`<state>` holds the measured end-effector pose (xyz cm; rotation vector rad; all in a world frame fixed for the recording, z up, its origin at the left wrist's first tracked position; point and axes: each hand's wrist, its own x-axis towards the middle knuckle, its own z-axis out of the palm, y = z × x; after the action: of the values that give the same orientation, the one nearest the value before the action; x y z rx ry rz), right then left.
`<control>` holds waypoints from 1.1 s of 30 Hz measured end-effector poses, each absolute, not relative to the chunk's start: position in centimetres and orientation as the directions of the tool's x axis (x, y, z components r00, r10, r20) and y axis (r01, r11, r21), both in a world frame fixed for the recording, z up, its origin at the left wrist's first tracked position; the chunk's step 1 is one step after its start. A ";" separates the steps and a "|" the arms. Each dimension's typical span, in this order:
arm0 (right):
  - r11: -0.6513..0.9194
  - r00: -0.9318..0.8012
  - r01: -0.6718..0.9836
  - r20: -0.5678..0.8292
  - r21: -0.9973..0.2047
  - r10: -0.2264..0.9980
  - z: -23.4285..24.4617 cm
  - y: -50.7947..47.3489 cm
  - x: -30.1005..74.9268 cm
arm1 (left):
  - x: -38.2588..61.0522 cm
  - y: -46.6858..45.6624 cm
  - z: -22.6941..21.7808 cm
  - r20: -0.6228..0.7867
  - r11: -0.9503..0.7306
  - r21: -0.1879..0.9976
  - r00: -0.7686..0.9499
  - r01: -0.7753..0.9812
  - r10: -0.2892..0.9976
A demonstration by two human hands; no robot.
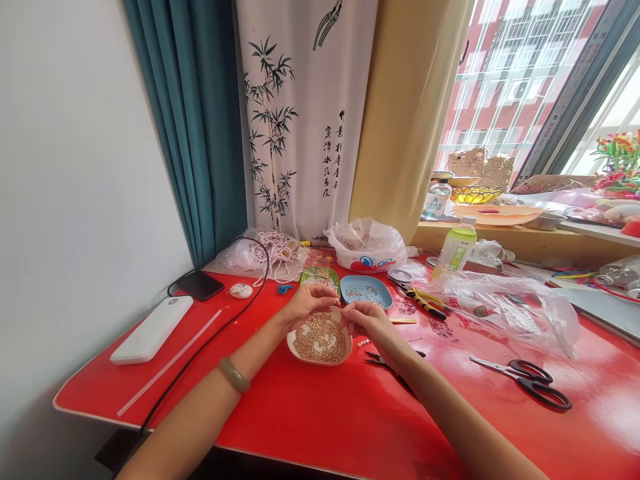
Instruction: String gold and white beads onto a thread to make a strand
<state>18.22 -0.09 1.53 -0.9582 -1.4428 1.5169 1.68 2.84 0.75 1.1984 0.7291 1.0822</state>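
Observation:
Both hands meet just above a pale dish [320, 362] filled with small gold beads [315, 333]. My left hand [313, 301] has its thumb and fingers pinched together at the dish's far side. Opposite it, my right hand [364, 316] is closed in a pinch too, the fingertips nearly touching those of the left. What sits between the fingers is too small to make out. Behind the hands lie a green dish [320, 275] of beads and a blue dish [383, 293] with scattered beads. Black-handled pliers [383, 362] lie partly under my right forearm.
To the right are yellow-and-black pliers [425, 303], scissors [530, 380], a plastic bag [515, 313] and a drink bottle [457, 247]. A white power bank [153, 330], a phone [201, 285] and a black cable [210, 340] lie left. Pearl strands [280, 253] are heaped behind.

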 end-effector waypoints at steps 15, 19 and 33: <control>0.014 -0.369 -0.058 0.035 -0.998 0.929 1.3 0.1 18.4 | 1.7 2.6 0.9 0.081 0.024 0.957 0.347 -0.288 0.935; 0.010 -0.382 -0.040 0.024 -0.999 0.924 1.4 0.2 18.4 | 1.8 2.7 0.9 0.088 0.016 0.956 0.337 -0.293 0.938; 0.017 -0.383 -0.054 0.037 -0.998 0.923 2.0 -0.2 18.4 | 1.9 2.5 0.7 0.125 -0.045 0.979 0.415 -0.197 0.901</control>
<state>18.43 -0.19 1.97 -0.9387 -1.4652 1.4933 1.92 2.50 0.72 1.3123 0.7100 1.0225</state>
